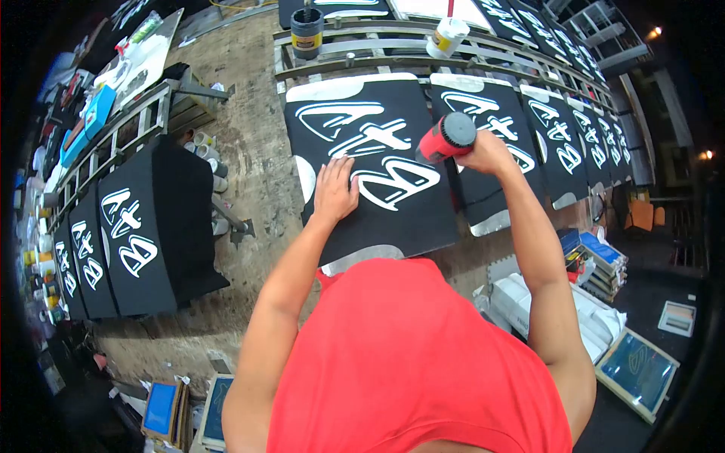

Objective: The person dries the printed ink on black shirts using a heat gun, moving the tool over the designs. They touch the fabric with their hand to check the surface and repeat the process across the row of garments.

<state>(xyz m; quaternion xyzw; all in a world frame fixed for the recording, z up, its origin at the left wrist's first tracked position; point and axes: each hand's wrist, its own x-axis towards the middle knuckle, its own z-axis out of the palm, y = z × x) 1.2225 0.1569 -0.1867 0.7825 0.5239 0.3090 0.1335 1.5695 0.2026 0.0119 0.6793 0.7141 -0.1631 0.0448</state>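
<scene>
In the head view, a black fabric panel [393, 230] with white brush-style lettering lies on a board in front of me. My left hand [336, 192] rests on it with fingers stretched out flat, at the left edge of the lettering. My right hand [487, 155] is closed round the handle of a red and black heat gun [445, 140]. The heat gun hangs over the right edge of the panel, its nozzle end toward the print. A second printed black panel [491, 189] lies beside it, partly under my right hand and forearm.
More printed panels [555, 140] continue to the right, others [124, 234] lie on a rack at the left. A dark tub [306, 36] and a white tub [447, 38] stand on the rails behind. Framed screens [638, 370] lean at the lower right.
</scene>
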